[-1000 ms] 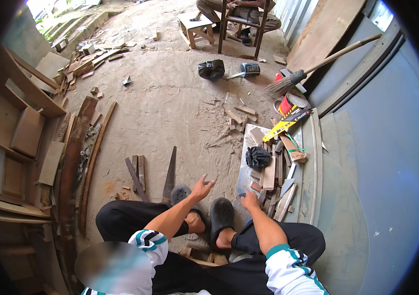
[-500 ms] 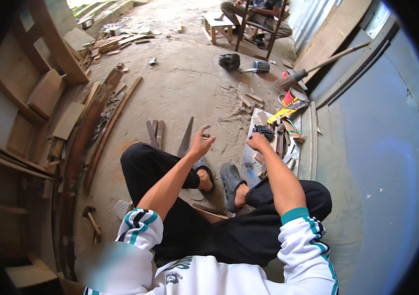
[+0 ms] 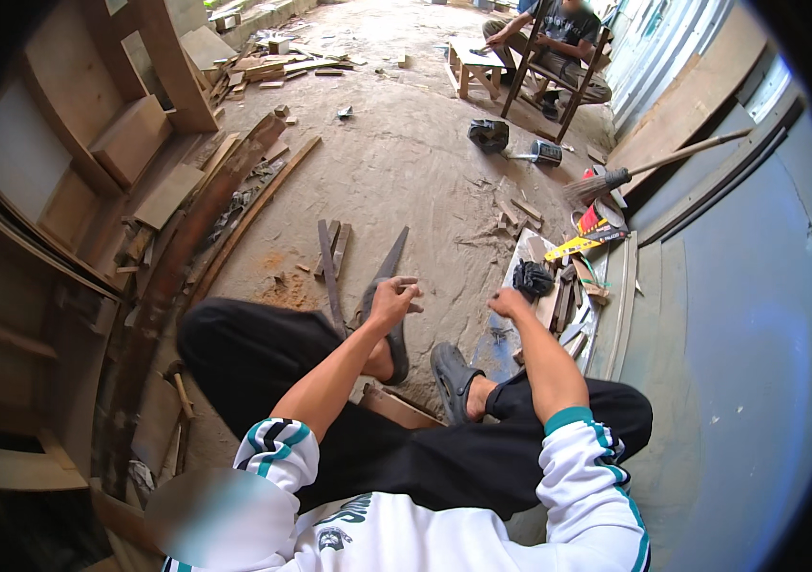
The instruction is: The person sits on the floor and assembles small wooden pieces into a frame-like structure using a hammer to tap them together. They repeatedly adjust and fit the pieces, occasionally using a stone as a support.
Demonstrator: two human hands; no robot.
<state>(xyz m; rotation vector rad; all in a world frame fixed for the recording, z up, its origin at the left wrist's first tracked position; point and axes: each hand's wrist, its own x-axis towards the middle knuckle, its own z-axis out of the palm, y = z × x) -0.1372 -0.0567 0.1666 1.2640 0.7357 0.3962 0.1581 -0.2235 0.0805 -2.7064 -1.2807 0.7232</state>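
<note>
Left hand [image 3: 393, 303], head view: shifted leftward against the floor since the earlier frame; fingers half spread, nothing visibly held. Dark tapered blade [image 3: 394, 254]: on the floor, just beyond that hand, the nearer one; long axis pointing away, tip slightly right. Right hand [image 3: 511, 303]: fingers curled, contents cannot be told; crumpled black bag [image 3: 533, 279] just beside.

bright daylight; black curved fisheye edges
</note>
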